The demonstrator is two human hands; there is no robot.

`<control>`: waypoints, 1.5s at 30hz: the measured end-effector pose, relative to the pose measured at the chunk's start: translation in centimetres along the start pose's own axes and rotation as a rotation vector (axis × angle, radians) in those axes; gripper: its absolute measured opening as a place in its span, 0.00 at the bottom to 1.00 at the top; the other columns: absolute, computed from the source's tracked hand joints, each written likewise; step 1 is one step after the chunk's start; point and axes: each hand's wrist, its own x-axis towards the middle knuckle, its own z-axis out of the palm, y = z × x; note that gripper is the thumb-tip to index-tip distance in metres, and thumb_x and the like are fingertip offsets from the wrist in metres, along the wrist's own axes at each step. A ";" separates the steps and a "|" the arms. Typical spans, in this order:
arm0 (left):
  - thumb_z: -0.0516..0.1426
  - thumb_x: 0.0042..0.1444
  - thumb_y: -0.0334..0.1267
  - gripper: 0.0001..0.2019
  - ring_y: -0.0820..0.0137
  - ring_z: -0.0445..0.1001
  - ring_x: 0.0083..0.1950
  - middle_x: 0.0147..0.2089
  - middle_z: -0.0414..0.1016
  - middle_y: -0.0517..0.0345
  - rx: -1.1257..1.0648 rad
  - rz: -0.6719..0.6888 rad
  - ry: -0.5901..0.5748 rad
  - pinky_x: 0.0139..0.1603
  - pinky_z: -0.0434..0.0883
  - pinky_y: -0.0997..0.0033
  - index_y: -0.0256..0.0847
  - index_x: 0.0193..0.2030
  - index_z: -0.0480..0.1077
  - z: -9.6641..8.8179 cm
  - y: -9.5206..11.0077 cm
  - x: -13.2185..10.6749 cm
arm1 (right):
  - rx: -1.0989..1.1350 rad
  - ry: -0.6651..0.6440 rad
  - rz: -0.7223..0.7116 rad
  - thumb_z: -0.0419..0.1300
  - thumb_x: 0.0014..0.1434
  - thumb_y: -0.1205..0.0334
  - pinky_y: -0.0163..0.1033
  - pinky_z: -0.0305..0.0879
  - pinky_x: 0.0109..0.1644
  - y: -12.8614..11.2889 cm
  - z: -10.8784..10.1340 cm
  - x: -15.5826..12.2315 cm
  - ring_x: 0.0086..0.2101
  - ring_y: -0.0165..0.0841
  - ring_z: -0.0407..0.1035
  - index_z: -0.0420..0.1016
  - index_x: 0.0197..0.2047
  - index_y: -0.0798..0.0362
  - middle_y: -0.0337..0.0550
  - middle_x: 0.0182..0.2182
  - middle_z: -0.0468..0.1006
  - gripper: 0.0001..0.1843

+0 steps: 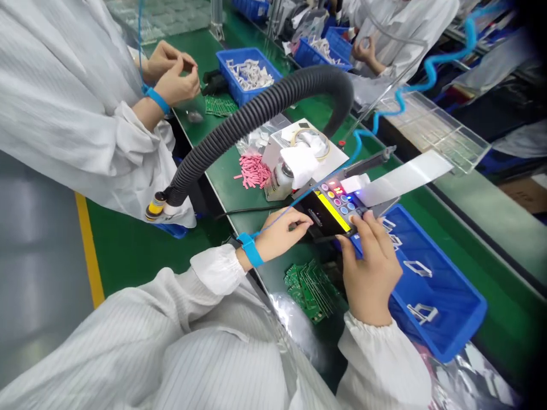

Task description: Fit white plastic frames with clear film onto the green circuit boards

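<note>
Left hand: the left hand (pixel 282 229) grasps the near-left end of the black handheld unit (pixel 329 210), its fingers curled over the edge; a blue wrist strap (pixel 250 249) circles the wrist.
Right hand: the right hand (pixel 370 270) wraps the unit's right edge, fingers closed around it.
Unit look: black casing, a yellow stripe, rows of round coloured buttons, small red and yellow lights glowing; a white film strip (pixel 404 179) runs out from its far end.
Unit place: held above the green workbench (pixel 508 319), near its front edge, between the two hands.
Beside it: a stack of green circuit boards (pixel 310 290) lies just below the left hand; a blue tray (pixel 474 290) of metal brackets (pixel 417 269) touches the right hand.
Farther along: a bottle (pixel 282 182), pink strips (pixel 253 171), a black corrugated hose (pixel 256 125).
Co-worker: at the bench's left side, a co-worker's hands (pixel 175 77) pinch something too small to tell.
</note>
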 end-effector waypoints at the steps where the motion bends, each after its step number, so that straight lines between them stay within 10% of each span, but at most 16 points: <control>1: 0.54 0.55 0.34 0.08 0.73 0.69 0.33 0.32 0.72 0.57 -0.097 -0.059 0.000 0.35 0.67 0.72 0.38 0.34 0.75 -0.2 0.0 -0.1 | -0.009 -0.001 -0.008 0.58 0.59 0.65 0.52 0.62 0.59 0.0 0.0 0.0 0.57 0.45 0.62 0.68 0.57 0.54 0.54 0.56 0.70 0.22; 6: 0.54 0.53 0.32 0.06 0.79 0.63 0.25 0.24 0.65 0.63 -0.842 -0.489 0.023 0.28 0.63 0.77 0.36 0.31 0.72 -2.2 0.3 -0.7 | -0.035 0.000 -0.041 0.59 0.58 0.68 0.55 0.62 0.59 -0.2 0.0 0.0 0.57 0.46 0.63 0.67 0.58 0.54 0.53 0.57 0.69 0.24; 12: 0.54 0.52 0.32 0.06 0.79 0.61 0.25 0.22 0.62 0.64 -1.018 -0.530 0.052 0.26 0.60 0.77 0.36 0.30 0.72 -3.6 0.2 -1.0 | -0.046 -0.008 -0.046 0.60 0.57 0.70 0.56 0.61 0.60 -0.5 0.2 0.0 0.58 0.47 0.61 0.65 0.60 0.51 0.51 0.58 0.67 0.27; 22: 0.56 0.51 0.32 0.04 0.78 0.62 0.28 0.27 0.66 0.63 -0.738 -0.454 0.035 0.30 0.61 0.76 0.37 0.30 0.72 -3.5 1.2 -1.1 | 0.014 -0.098 0.054 0.57 0.59 0.66 0.56 0.59 0.60 -1.3 -0.7 -0.2 0.60 0.46 0.57 0.59 0.62 0.55 0.56 0.60 0.63 0.28; 30: 0.58 0.50 0.39 0.07 0.77 0.62 0.27 0.25 0.64 0.63 -0.728 -0.612 -0.119 0.31 0.60 0.73 0.36 0.31 0.71 -3.6 2.0 -2.7 | 0.119 0.063 0.248 0.56 0.58 0.65 0.52 0.66 0.53 -0.2 -4.6 -5.7 0.50 0.42 0.69 0.69 0.52 0.52 0.51 0.49 0.74 0.17; 36: 0.58 0.51 0.42 0.09 0.75 0.61 0.27 0.24 0.64 0.62 -0.576 -0.707 -0.311 0.31 0.58 0.72 0.37 0.30 0.71 -1.1 3.1 -3.5 | 0.211 -0.090 0.281 0.53 0.61 0.66 0.38 0.73 0.38 1.1 -4.0 -10.1 0.34 0.33 0.75 0.73 0.38 0.52 0.44 0.33 0.79 0.08; 45: 0.60 0.48 0.53 0.18 0.77 0.52 0.20 0.16 0.54 0.66 -0.360 -0.819 -0.676 0.24 0.46 0.71 0.38 0.23 0.70 4.3 6.0 -1.6 | 0.383 -0.257 0.415 0.52 0.61 0.64 0.37 0.73 0.40 1.4 -3.0 -11.9 0.36 0.34 0.76 0.73 0.44 0.51 0.43 0.40 0.79 0.11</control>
